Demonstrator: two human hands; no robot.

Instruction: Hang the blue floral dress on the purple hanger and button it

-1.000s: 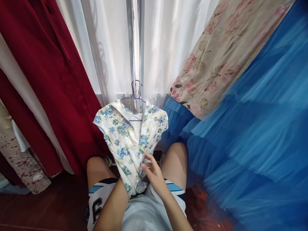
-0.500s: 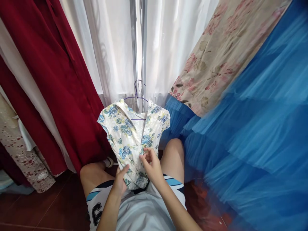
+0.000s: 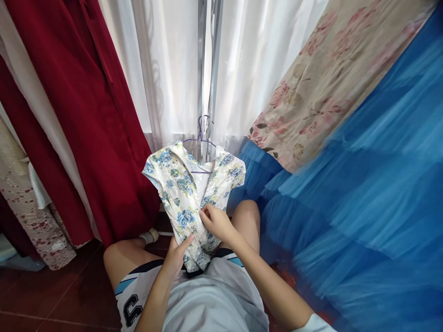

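A white blouse with blue flowers [image 3: 185, 186] hangs on a thin purple hanger [image 3: 200, 136], its lower part lying toward my lap. My left hand [image 3: 177, 255] grips the blouse's lower left side, thumb on top and fingers behind the cloth. My right hand [image 3: 215, 220] is closed in a pinch at the front opening, just below the V-neck. The fingertips touch the cloth there; exactly what fold they pinch is partly hidden by the hand.
Dark red cloth [image 3: 114, 161] hangs to the left and white curtains [image 3: 176, 69] behind a metal pole [image 3: 207, 60]. To the right hang a beige floral garment [image 3: 311, 101] and a tiered blue tulle skirt [image 3: 363, 198]. Red tiles [image 3: 76, 295] cover the floor.
My right hand has turned over, its back now facing up, with the fingers closed at the blouse's front. The left hand keeps its hold. The view has shifted slightly.
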